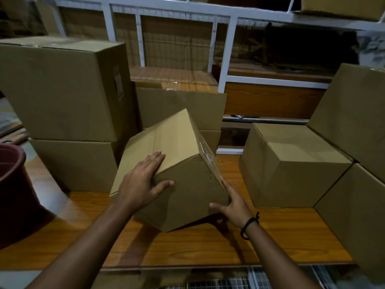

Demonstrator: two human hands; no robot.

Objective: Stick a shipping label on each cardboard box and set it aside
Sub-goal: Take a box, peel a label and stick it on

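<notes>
Head view: hands (141, 184) (231, 203) hold tilted box (187, 184); neighbouring label (118, 85) unreadable.

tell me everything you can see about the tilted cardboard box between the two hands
The plain brown corrugated cardboard box is closed and tilted, one corner pointing down at the wooden table; whether it touches there is unclear. Shiny clear tape runs along its right face. No label shows on the visible faces. The left hand lies flat over its upper edge, thumb on the front face; the right hand supports its lower right edge.
</notes>
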